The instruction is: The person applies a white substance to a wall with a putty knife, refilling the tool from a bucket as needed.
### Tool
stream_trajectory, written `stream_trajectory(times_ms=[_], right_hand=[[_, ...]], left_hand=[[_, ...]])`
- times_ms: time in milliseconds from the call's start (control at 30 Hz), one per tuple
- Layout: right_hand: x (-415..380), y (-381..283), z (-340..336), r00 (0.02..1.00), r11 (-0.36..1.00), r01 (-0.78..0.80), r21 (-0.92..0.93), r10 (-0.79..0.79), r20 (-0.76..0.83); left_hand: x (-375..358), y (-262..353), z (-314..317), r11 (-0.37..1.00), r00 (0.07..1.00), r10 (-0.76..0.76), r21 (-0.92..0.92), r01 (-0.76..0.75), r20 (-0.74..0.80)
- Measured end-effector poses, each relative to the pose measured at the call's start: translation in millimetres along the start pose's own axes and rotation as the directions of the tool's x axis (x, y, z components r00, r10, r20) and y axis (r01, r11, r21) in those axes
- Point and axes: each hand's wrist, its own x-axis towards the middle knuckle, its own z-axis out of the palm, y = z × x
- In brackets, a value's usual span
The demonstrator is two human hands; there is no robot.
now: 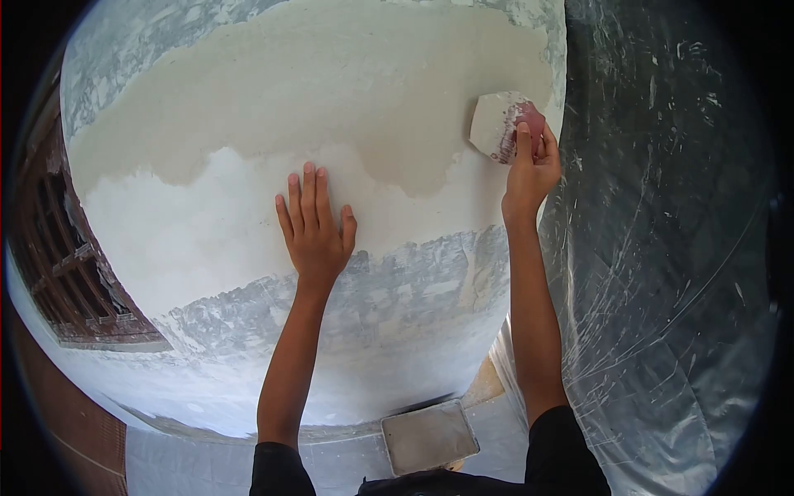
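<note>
Coating putty knife [495, 126]: dried plaster.

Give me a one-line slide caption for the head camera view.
Left hand flat on a plastered wall while the right hand holds a putty knife against it.

Plastic sheet [662, 248]: clear, wrinkled, spattered white, hanging to the right of the wall.
Window grille [58, 264]: dark reddish, at the left edge.
Flat board [430, 436]: grey, square, lying on the floor below.
</note>
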Motion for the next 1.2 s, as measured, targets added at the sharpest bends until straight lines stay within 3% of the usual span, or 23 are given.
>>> stream_trajectory(times_ms=[67, 133, 167, 267, 333, 433, 533, 567, 633, 667, 733, 833, 900, 1000, 1200], right_hand=[[-19.4, -0.9, 4.5, 0.976, 0.997, 0.037, -0.061, -0.023, 0.218], [-31.3, 9.4, 2.9, 0.905, 0.875, 0.304, -0.377, -0.141, 0.402], [-26.6, 10.6, 1.0, 0.907, 0.875, 0.302, -0.379, -0.141, 0.398], [7.7, 14.0, -10.7, 0.993, 0.987, 0.01, -0.163, 0.009, 0.116], [26.1, 13.7, -24.4, 0.996, 0.999, -0.038, -0.018, 0.036, -0.084], [22.9, 7.1, -31.7, 0.996, 0.998, -0.058, 0.024, 0.06, -0.067], [-10.1, 2.9, -18.1, 0.969, 0.996, -0.09, 0.021, 0.082, 0.231], [-21.5, 6.0, -12.6, 0.948, 0.999, -0.036, -0.026, 0.043, 0.314], [-36.2, 15.4, -7.9, 0.884, 0.91, 0.293, -0.294, -0.14, 0.446], [-33.1, 17.5, -9.2, 0.885, 0.91, 0.292, -0.293, -0.142, 0.443], [-22.2, 21.8, -8.7, 0.899, 0.895, 0.308, -0.323, -0.163, 0.407], [15.9, 9.6, -25.1, 0.994, 0.995, -0.063, -0.076, 0.069, 0.079], [42.1, 20.3, -45.9, 0.989, 0.993, -0.115, 0.015, 0.116, -0.091], [59.1, 26.0, -68.3, 0.969, 0.988, -0.095, 0.12, 0.119, -0.215], [40.2, 23.2, -88.1, 0.954, 0.952, -0.213, 0.218, 0.251, -0.166]], left_hand=[[1.1, 0.9, -0.1, 1.0, 1.0, 0.004, -0.007, -0.004, 0.003], [0.9, 0.9, -1.2, 1.0, 1.0, 0.002, 0.005, -0.002, 0.015], [1.5, 0.7, -1.0, 1.0, 1.0, 0.006, 0.002, -0.006, 0.015], [0.8, 0.7, -1.2, 1.0, 1.0, 0.002, 0.013, -0.002, 0.02], [0.7, 0.4, -0.4, 1.0, 1.0, 0.013, 0.003, -0.013, 0.003], [1.0, 1.6, -0.7, 1.0, 1.0, 0.007, 0.005, -0.007, 0.005], [0.4, 3.6, -0.9, 1.0, 1.0, -0.007, 0.015, 0.007, 0.017], [1.1, 4.6, -0.7, 1.0, 1.0, -0.003, 0.01, 0.003, 0.018], [2.0, 5.7, -1.6, 0.999, 1.0, -0.018, 0.031, 0.018, 0.003], [2.4, 5.7, -1.5, 0.999, 1.0, -0.014, 0.031, 0.014, 0.002], [1.1, 4.3, -0.7, 0.999, 1.0, -0.005, 0.033, 0.005, -0.002], [0.3, 3.7, -0.5, 1.0, 1.0, 0.008, 0.026, -0.009, 0.022], [-0.5, 4.3, -0.6, 1.0, 1.0, 0.008, 0.029, -0.008, 0.025], [-2.3, 6.5, 0.0, 0.999, 1.0, 0.004, 0.038, -0.004, 0.023], [-15.3, 13.1, 1.0, 0.998, 0.999, -0.01, 0.057, 0.007, 0.052]])
